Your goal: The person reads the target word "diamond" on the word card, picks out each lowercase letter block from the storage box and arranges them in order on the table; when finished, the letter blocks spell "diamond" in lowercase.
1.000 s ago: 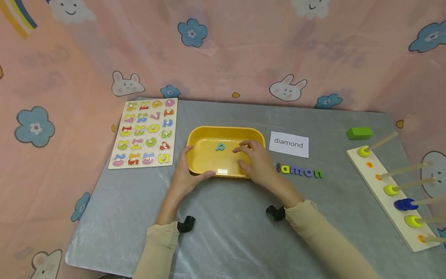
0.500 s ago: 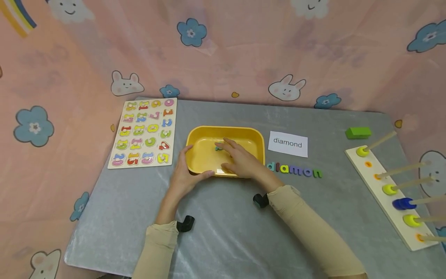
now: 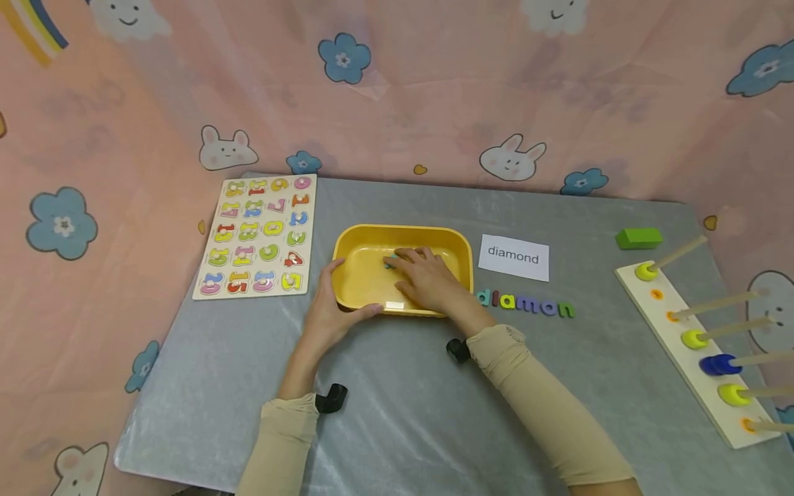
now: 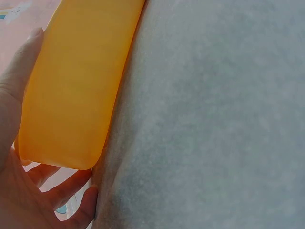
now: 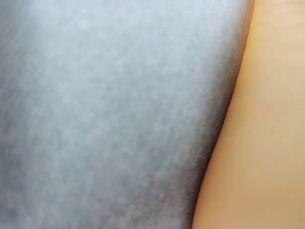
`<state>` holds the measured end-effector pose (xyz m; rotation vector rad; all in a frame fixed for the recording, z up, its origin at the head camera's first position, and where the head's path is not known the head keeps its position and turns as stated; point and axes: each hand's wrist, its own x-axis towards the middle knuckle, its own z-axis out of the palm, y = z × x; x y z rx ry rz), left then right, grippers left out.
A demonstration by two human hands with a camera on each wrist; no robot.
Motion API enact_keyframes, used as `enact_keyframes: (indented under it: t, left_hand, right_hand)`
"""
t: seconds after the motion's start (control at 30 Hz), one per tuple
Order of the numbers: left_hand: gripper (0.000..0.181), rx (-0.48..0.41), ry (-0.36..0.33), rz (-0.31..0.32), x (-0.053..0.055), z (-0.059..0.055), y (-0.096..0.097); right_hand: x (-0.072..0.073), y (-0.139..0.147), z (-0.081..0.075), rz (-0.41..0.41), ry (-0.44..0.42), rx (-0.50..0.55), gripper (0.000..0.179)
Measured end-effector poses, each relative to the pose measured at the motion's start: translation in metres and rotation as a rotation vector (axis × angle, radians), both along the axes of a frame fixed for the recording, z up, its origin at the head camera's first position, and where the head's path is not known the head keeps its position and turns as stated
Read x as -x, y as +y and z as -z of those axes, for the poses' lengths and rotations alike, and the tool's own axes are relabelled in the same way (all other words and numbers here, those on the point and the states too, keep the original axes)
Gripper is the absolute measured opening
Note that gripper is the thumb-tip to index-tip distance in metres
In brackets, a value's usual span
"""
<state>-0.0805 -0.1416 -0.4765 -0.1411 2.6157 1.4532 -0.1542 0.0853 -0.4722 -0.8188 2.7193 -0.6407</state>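
Note:
My left hand point(image 3: 325, 310) grips the left end of a yellow plastic tray point(image 3: 356, 286), thumb along the near rim and fingers around the side. In the left wrist view, the thumb and fingers lie against the tray's orange-looking wall point(image 4: 76, 86). My right hand point(image 3: 431, 282) reaches into the tray, palm down. Its fingertips are over a small teal letter point(image 3: 389, 262), mostly hidden by them; the thumb sits apart, nearer the front rim. The right wrist view gives only grey cloth point(image 5: 105, 105) and a blurred patch of skin.
Coloured letters point(image 3: 527, 303) reading "dlamon" lie right of the tray, below a white card point(image 3: 513, 257) printed "diamond". A number puzzle board point(image 3: 254, 238) is at left. A green block point(image 3: 639, 238) and a pegged board point(image 3: 676, 324) with rings stand at right.
My right hand has moved left and inward over the tray, its fingers coming down onto the teal letter and covering most of it. The left hand and tray have stayed put.

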Motion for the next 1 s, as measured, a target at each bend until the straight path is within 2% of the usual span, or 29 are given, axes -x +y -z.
enact_keyframes:
  t: [0.13, 0.27, 0.63, 0.73, 0.83, 1.0]
  left_hand:
    - [0.115, 0.004, -0.006, -0.002, 0.000, 0.000, 0.000]
    - [0.115, -0.004, -0.006, -0.004, 0.000, 0.001, 0.001]
    - [0.116, -0.007, 0.004, -0.006, 0.000, 0.002, 0.001]
    - [0.116, 0.002, 0.002, -0.003, 0.000, 0.002, 0.001]
    - [0.117, 0.002, 0.003, -0.001, 0.000, 0.002, 0.001]
    - [0.116, -0.002, 0.003, -0.004, 0.000, 0.001, 0.000]
  right_hand:
    - [0.001, 0.000, 0.000, 0.041, 0.034, 0.061, 0.027]
    - [0.001, 0.000, 0.000, 0.074, 0.014, 0.114, 0.012]
    - [0.002, 0.001, -0.001, 0.120, -0.072, 0.186, 0.010]
    - [0.002, 0.002, -0.003, 0.161, -0.062, 0.213, 0.021]
    - [0.002, 0.003, -0.006, 0.201, -0.035, 0.271, 0.024]
    - [-0.002, 0.008, -0.012, 0.238, -0.023, 0.425, 0.011]
